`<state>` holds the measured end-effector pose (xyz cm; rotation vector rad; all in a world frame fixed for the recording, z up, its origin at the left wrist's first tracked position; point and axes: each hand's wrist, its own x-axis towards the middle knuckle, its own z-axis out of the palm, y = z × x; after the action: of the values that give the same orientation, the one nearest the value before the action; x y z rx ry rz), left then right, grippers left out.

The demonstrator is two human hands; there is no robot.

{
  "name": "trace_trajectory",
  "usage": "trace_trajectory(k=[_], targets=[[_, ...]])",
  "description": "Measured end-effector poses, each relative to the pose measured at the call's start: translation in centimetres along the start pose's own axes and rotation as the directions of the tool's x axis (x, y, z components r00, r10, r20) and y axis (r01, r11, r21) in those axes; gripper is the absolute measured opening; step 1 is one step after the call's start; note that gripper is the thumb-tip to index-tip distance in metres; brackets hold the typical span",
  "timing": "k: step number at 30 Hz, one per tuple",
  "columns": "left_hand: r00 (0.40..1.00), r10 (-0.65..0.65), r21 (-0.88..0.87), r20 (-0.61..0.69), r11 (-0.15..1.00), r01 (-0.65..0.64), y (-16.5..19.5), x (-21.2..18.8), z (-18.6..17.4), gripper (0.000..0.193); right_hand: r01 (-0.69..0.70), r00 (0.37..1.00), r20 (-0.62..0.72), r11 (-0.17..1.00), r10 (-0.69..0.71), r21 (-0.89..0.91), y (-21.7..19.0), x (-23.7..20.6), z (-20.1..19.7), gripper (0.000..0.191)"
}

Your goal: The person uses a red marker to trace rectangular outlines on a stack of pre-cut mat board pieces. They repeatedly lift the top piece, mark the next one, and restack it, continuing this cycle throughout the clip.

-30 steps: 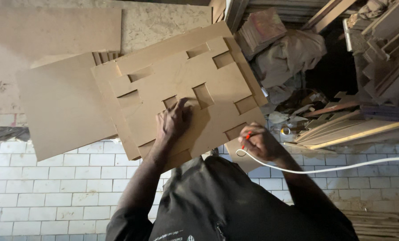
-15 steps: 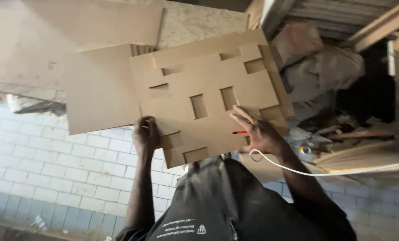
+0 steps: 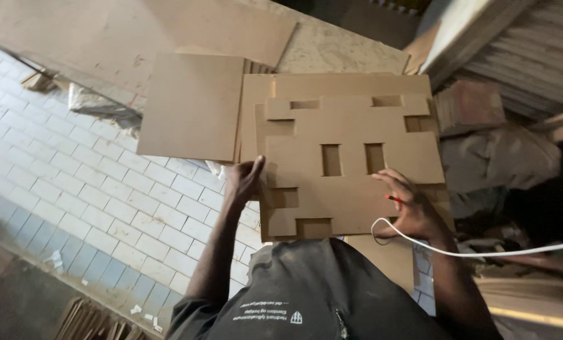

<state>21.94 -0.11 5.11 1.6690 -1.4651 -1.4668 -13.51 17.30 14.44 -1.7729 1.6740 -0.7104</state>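
Closest to the camera is the person's dark shirt [image 3: 306,296], and both bare arms reach forward from it. A white cable [image 3: 470,252] runs from the right edge across the right wrist and curls into a loop just beside the right hand [image 3: 413,208].

The left hand [image 3: 243,179] grips the left edge of a brown board with cut-outs [image 3: 350,182]; the thumb lies on the top face and the other fingers are hidden under the edge, so this hand is closed on the board. The right hand rests on the lower right part of the same board with the fingers spread flat. A thin red pencil [image 3: 393,199] sits between the thumb and the fingers, but I cannot tell how firmly it is held.

The board has two upright rectangular holes near its middle and several notches along its edges. It lies on top of more boards [image 3: 256,107] of similar shape, whose edges show at the left and at the top.

Just to the left, a plain square board [image 3: 190,104] lies partly over this stack. Below it is a white tiled floor [image 3: 73,189]. Further back there is a large flat sheet [image 3: 168,31]. At the far right are grey bags [image 3: 502,157] and stacked wooden strips [image 3: 533,56].
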Motion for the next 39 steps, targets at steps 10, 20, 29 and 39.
trace_trajectory(k=[10,20,29,39], targets=[[0.958,0.159,-0.586,-0.237,0.763,-0.272,-6.7,3.2,-2.5,0.044,0.035,0.999,-0.022,0.999,-0.036,-0.022,2.1,0.7,0.6,0.117],[0.506,0.210,-0.298,-0.836,0.602,-0.741,-3.3,4.4,-14.0,0.041,-0.193,0.980,0.006,0.967,0.197,-0.164,2.4,0.3,1.7,0.109],[0.687,-0.109,-0.449,-0.718,0.827,-0.339,-7.2,8.2,-14.2,0.044,-0.198,0.977,-0.114,0.970,0.183,-0.142,7.4,-0.9,1.4,0.087],[0.804,0.195,-0.061,-0.562,0.960,-0.275,-7.3,6.6,-5.7,0.028,-0.435,0.764,-0.499,0.897,0.410,0.071,16.5,-0.1,-2.6,0.062]])
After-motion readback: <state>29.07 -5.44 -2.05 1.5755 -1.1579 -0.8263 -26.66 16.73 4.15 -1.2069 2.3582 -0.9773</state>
